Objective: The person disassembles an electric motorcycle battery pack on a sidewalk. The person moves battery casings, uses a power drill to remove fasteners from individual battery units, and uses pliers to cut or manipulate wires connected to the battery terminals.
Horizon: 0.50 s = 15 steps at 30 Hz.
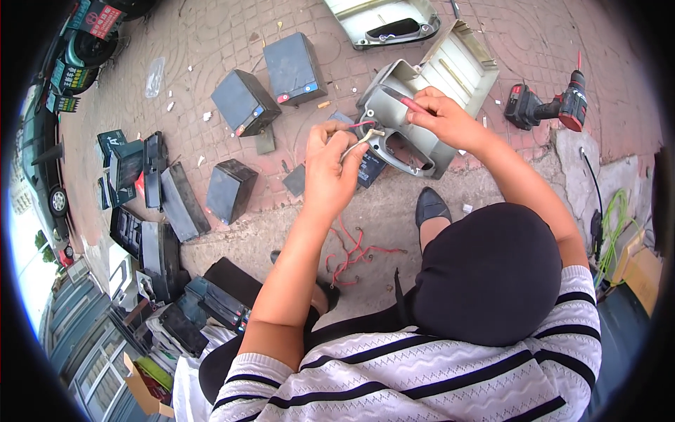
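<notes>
My left hand (327,165) pinches a whitish wire (360,142) between thumb and fingers. A red wire (363,124) runs from beside those fingers to the pale grey plastic casing (377,111). In my right hand (446,125) is a knife-like tool with a red handle (414,105); its dark, tapered end points left over the casing. That casing lies on the ground in front of me, its end piece with oval openings facing me. Behind my left fingers, a dark blue block is partly hidden by the casing.
Two dark batteries (294,68) stand ahead on the brick paving, with another (230,191) nearer. More battery cases (184,202) crowd the left. A cordless drill (573,102) stands at right. Loose red wires (351,257) lie by my feet; another casing half (351,10) lies far ahead.
</notes>
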Tool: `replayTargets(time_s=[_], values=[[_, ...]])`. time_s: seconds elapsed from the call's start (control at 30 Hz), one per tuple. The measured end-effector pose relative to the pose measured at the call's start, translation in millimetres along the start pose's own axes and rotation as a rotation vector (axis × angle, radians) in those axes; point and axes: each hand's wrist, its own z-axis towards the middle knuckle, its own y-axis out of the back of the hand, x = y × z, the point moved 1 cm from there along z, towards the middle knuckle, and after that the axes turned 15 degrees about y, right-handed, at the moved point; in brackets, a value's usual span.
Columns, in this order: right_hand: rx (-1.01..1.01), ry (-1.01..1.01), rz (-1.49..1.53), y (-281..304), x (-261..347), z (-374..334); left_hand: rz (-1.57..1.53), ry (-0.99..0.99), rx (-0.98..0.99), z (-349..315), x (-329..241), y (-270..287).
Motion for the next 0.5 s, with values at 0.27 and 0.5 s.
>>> replayTargets(time_s=[0.27, 0.5], values=[[0.022, 0.126, 0.115, -49.4, 19.6, -9.8, -0.357, -0.056, -0.172, 9.9, 29.2, 11.8], [0.186, 0.211, -0.049, -52.0, 31.0, -0.2, -0.518, 0.143, -0.264, 16.2, 35.5, 13.3]])
